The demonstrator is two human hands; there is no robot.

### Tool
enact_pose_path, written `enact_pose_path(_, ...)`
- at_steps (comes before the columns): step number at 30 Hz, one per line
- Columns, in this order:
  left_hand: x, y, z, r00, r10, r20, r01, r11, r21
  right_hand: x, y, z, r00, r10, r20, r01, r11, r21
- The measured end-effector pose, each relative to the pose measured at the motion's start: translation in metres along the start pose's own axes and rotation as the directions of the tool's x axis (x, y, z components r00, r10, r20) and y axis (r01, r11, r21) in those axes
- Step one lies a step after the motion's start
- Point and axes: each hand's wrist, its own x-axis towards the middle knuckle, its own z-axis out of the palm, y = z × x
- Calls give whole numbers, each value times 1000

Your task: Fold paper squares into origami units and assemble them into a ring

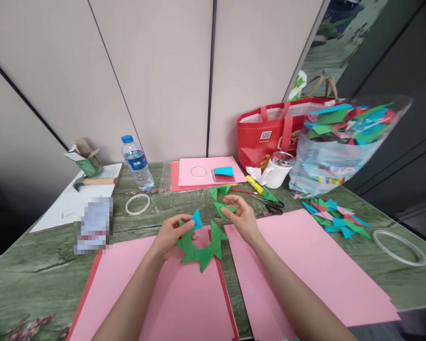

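My left hand (173, 234) pinches a partly built ring of folded green paper pieces (206, 255) at its left side. A blue folded piece (197, 219) stands up at that end, by my thumb. The ring curves over the left pink sheet, with an opening at its upper right. My right hand (242, 217) holds a single green folded paper piece (223, 209) between thumb and fingers, apart from the ring. Just beyond it, more green folded pieces (219, 191) lie on the table.
Pink sheets (305, 270) lie under both forearms. Scissors (272, 205), a glue stick (254, 184), a white mug (277, 170) and a clear bag of folded papers (337, 151) stand to the right, near a colourful pile (335, 218). Leftward are a water bottle (137, 163), tape roll (137, 204) and hammer (97, 181).
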Motion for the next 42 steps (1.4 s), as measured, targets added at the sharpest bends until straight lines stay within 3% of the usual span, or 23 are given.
enact_pose_path(5, -1, 3, 4, 1000, -2, -7, 2, 1000, 4, -7, -8, 4, 994, 103, 44, -102, 994, -25)
enact_pose_path(9, 0, 2, 4, 1000, 11, 2, -12, 1000, 13, -15, -14, 11, 987, 134, 84, -143, 983, 111)
enact_pose_path(15, -1, 4, 4, 998, 51, 28, -52, 998, 24, -25, -22, 15, 995, -25, 94, 29, 999, -42)
enact_pose_path(24, -2, 5, 3, 996, 75, 56, -75, 997, -3, -30, -25, 19, 990, -107, 95, 117, 987, -111)
enact_pose_path(42, -1, 1, -1, 991, 106, 82, -104, 994, -27, -30, -20, 18, 983, -152, 103, 162, 982, -92)
